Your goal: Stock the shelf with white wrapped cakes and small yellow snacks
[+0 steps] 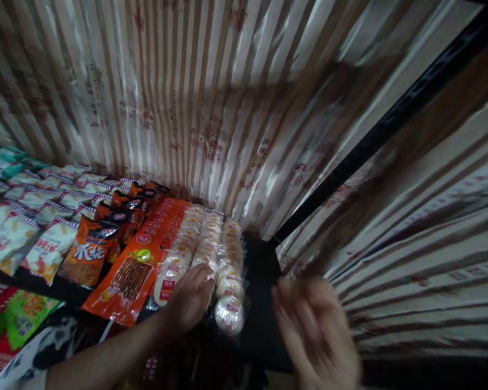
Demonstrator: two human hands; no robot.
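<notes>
My left hand (190, 297) rests on the front of rows of round white snack packs (211, 246) that lie on a dark shelf (260, 271); its fingers curl over the middle row. Whether it grips a pack I cannot tell. My right hand (315, 330) is blurred, held in the air to the right of the packs with fingers apart and nothing in it. Just left of the white packs lie flat orange packets (136, 271) in a row.
Further left stand dark orange bags (90, 253) and white chip bags (22, 238). Green and red packets (20, 314) sit on a lower level at the left. Striped cardboard (179, 97) lines the back, and stacked cartons (423, 238) stand at the right.
</notes>
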